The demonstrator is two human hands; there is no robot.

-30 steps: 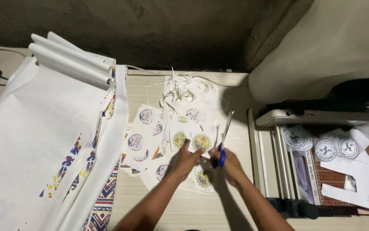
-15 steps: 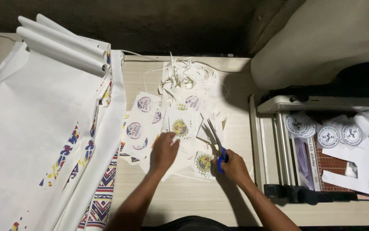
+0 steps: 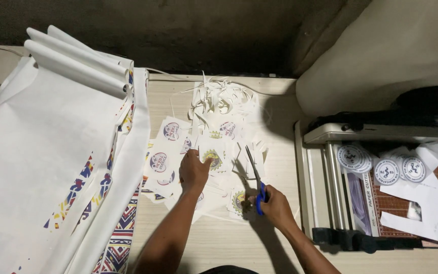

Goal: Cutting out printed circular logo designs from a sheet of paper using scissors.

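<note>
Right hand (image 3: 274,205) grips scissors (image 3: 257,177); left hand (image 3: 194,170) on sticker sheets (image 3: 170,152).

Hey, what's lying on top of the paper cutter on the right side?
On the paper cutter lie round printed stickers and white paper offcuts. They cover much of its brown grid bed; whatever lies beneath them cannot be seen.

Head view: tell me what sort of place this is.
Probably a small print or sticker-making workbench: a paper trimmer holds cut round stickers, printed sheets lie rolled, and the right hand holds scissors.
</note>
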